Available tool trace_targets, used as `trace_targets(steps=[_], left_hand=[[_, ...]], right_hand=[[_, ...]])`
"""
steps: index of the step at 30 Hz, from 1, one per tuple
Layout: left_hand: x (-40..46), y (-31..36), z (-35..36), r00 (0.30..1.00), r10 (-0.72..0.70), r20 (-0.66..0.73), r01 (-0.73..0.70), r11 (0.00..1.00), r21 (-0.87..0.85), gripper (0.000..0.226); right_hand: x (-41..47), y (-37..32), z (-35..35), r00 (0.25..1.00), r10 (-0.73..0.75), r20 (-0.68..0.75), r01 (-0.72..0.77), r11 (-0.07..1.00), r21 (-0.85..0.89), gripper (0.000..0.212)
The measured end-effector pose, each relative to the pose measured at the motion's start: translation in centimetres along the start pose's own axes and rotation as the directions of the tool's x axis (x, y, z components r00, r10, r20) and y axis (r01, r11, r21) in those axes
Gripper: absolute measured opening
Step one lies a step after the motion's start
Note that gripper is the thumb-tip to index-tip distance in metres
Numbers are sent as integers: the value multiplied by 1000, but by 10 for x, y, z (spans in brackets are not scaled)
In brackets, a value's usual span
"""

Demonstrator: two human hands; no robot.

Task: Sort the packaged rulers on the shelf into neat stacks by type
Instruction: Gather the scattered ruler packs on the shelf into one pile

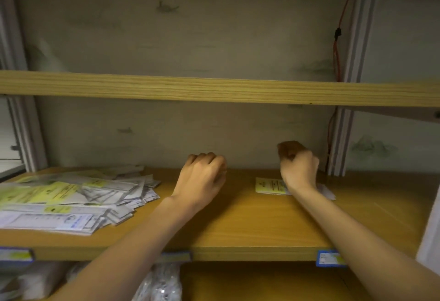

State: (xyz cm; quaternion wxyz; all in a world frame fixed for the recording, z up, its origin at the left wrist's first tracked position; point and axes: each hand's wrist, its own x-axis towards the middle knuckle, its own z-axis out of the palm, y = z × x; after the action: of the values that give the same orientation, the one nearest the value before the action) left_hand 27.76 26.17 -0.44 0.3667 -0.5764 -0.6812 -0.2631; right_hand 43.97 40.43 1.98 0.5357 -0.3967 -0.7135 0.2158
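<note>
Both your forearms reach over the front edge of the wooden shelf [238, 227] toward its back wall. Your left hand [202, 176] is raised above the shelf's middle, back of the hand facing you, fingers [204, 157] curled under into a loose fist; nothing shows in it. Your right hand [298, 165] is held higher, wrist bent, fingers bunched together and curled inward; whether they pinch anything cannot be told. Below the right wrist one packaged ruler [271, 186] with a yellow label lies flat on the shelf, partly covered by the wrist. The unsorted pile of packaged rulers [71, 200] sprawls at the shelf's left end, well apart from both hands. A red cable [337, 45] runs down the right upright.
</note>
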Motion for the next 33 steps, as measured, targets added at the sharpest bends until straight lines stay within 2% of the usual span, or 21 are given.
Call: trace_targets(steps=[9,16,21,25,30,33], left_hand=[[-25,-54,-24,999,42,8,-42,998,-40,14],[-39,-76,-32,999,-1,37,3,999,-52,14],[-51,-95,-41,998,-47,44,48,998,-29,9],[-59,-113,-47,995,-64,74,66,997,-27,7],[-63,-147,-65,997,-40,72,42,999,-27,11],[-73,-181,-83,989,-37,141,45,998,-52,20]], right_hand=[[-37,-36,42,999,5,-46,-3,999,39,18],[-47,-58,72,1000,-14,25,11,994,109,17],[-65,-77,95,996,-60,61,49,983,175,13],[-84,-85,113,980,-137,145,120,986,115,18],[-91,-123,126,969,-212,125,200,975,99,18],[-107,-146,147,967,-230,113,216,969,121,15]])
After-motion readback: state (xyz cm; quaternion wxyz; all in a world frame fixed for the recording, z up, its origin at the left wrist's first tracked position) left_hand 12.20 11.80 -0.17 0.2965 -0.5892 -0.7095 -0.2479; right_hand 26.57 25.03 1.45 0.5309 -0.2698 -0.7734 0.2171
